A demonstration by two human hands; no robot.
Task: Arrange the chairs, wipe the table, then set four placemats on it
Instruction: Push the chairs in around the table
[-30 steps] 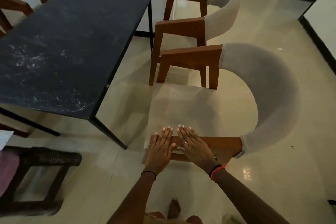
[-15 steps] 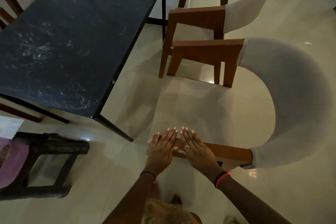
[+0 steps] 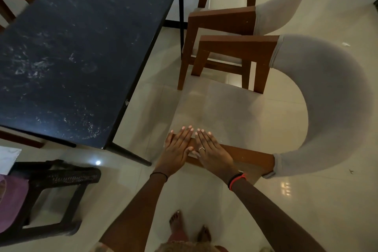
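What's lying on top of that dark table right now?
Nothing stands on the table: only whitish smears and dust marks across its black top. No placemats or cloth yet. Its far left corner runs out of view, so that bit is unknown.

No legible text, label, brand mark, number or sign found anywhere in the head view. Surfaces checked: the black table top (image 3: 81, 47) carries only pale smears and scuff marks, none forming characters. The wooden armrests and grey backrest of the near chair (image 3: 327, 98) are plain. A white sheet (image 3: 8, 159) at the left edge shows no print that can be made out.
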